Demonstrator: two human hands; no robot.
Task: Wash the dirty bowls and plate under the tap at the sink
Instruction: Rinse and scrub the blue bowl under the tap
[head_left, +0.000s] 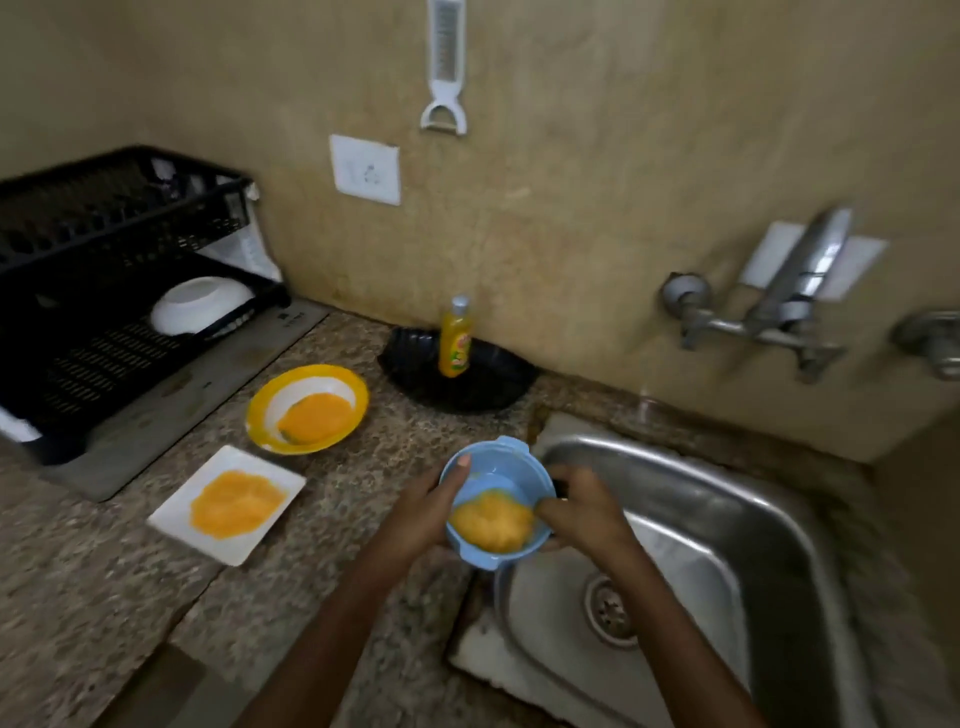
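A light blue bowl smeared with orange residue is held over the left edge of the steel sink. My left hand grips its left rim, thumb on the inside. My right hand holds the right rim, fingers reaching into the bowl at the orange smear. A yellow-rimmed bowl with orange residue stands on the counter to the left. In front of it lies a white square plate, also smeared orange. The wall tap sticks out above the sink's back right.
A yellow dish soap bottle stands in a black dish by the wall. A black dish rack at the far left holds an upturned white bowl. A white peeler hangs on the wall. The sink drain is uncovered.
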